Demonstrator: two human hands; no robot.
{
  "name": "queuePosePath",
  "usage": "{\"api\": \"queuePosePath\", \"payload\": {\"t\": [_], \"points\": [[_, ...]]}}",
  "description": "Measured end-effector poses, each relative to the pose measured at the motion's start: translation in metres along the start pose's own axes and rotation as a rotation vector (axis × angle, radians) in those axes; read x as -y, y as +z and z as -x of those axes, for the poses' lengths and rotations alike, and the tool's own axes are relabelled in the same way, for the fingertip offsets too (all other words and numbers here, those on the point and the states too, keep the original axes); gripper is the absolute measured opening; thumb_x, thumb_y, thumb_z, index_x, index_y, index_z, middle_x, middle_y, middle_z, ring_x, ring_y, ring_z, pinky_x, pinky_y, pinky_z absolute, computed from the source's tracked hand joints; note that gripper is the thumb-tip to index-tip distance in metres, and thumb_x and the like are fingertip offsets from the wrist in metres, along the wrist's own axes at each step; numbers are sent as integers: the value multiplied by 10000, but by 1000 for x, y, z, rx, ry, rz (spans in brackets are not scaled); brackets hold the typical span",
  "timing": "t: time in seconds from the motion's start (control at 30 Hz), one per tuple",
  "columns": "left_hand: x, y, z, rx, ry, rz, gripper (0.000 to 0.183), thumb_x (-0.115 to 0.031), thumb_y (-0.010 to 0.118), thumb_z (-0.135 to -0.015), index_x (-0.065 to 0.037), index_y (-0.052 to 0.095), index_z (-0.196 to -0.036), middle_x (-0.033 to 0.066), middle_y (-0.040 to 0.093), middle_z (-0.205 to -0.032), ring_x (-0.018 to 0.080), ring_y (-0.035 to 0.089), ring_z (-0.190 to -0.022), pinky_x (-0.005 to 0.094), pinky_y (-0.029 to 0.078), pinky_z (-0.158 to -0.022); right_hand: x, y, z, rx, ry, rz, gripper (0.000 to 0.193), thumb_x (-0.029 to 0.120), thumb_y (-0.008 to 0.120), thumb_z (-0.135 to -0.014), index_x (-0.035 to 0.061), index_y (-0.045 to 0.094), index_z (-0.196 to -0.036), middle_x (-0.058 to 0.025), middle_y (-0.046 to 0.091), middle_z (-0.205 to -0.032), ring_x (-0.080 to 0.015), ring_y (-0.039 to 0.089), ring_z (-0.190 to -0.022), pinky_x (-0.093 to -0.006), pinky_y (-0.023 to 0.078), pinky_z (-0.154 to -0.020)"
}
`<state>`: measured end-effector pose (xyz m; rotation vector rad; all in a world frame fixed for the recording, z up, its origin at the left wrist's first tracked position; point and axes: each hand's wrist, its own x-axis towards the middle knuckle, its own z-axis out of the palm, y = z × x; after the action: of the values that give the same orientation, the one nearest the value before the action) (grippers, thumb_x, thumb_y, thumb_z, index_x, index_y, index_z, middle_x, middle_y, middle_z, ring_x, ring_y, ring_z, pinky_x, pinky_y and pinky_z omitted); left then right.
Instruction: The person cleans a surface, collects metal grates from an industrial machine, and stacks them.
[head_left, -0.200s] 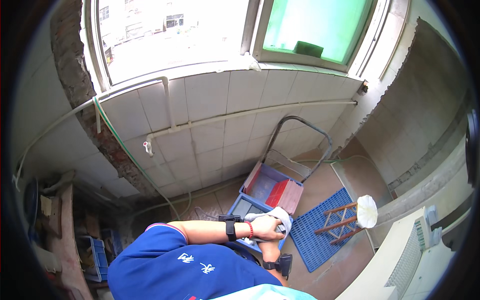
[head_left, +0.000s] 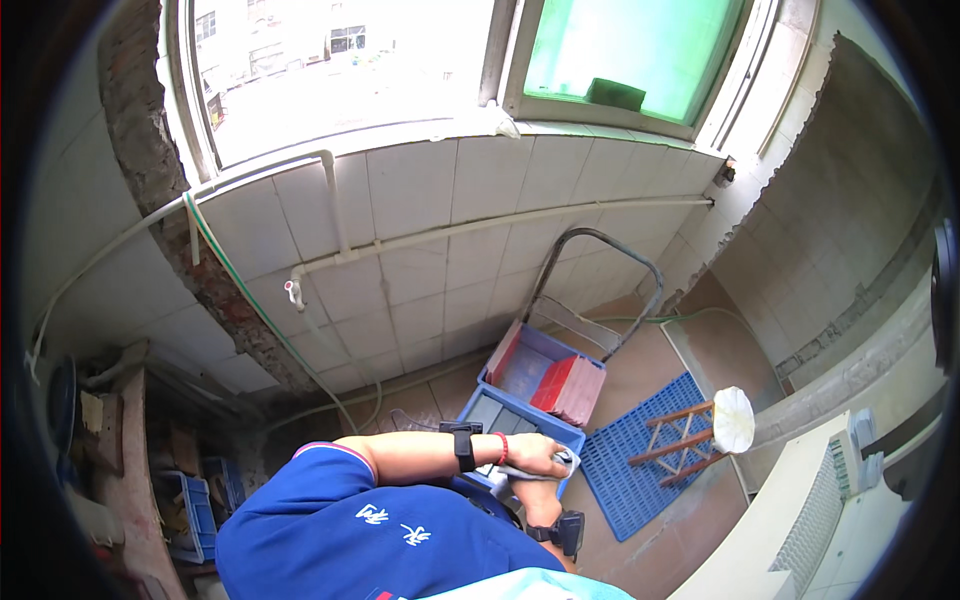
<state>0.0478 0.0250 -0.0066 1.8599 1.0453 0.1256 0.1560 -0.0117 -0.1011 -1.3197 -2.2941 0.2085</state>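
My left hand (head_left: 537,455) is closed on a whitish-grey cloth (head_left: 571,463), which shows at its fingertips and along its underside. Just below it, almost touching, is my right hand (head_left: 538,497); its fingers look curled in, partly covered by the cloth and the left hand, so what they grip is hidden. Both hands are over a blue crate (head_left: 560,432) with flat grey pieces (head_left: 487,414) in it. Behind that crate is a second blue crate (head_left: 545,345) with a stack of red, flat pieces (head_left: 570,388).
A hand cart's metal handle (head_left: 655,270) rises behind the crates. To the right lie a blue plastic grid mat (head_left: 620,500) and a wooden stool (head_left: 733,420) with a white-covered seat. A tap (head_left: 293,291) and pipe run along the tiled wall. Wooden shelving (head_left: 130,440) stands left.
The cloth, bunched above my left hand before, has come down and now shows mostly below and beside it. More of the crate's rim is visible; both hands stay close together.
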Motion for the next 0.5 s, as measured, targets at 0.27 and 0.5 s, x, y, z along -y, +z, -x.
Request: {"api": "queuePosePath", "payload": {"t": [0.27, 0.5], "points": [[4, -6, -5, 112, 2, 101, 552, -464, 461, -858, 32, 587, -1065, 177, 607, -1060, 279, 564, -984, 365, 402, -885, 41, -68, -14, 50, -152, 108, 386, 407, 616, -759, 91, 634, -978, -119, 631, -927, -253, 597, -883, -371, 457, -773], [38, 31, -17, 227, -39, 969, 245, -270, 483, -923, -72, 600, -836, -11, 577, -822, 78, 490, -736, 251, 389, -650, 48, -93, -13, 40, -404, -388, 235, 300, 737, -670, 92, 655, -602, -34, 590, -518, -198, 580, -467, -290, 463, -482]]}}
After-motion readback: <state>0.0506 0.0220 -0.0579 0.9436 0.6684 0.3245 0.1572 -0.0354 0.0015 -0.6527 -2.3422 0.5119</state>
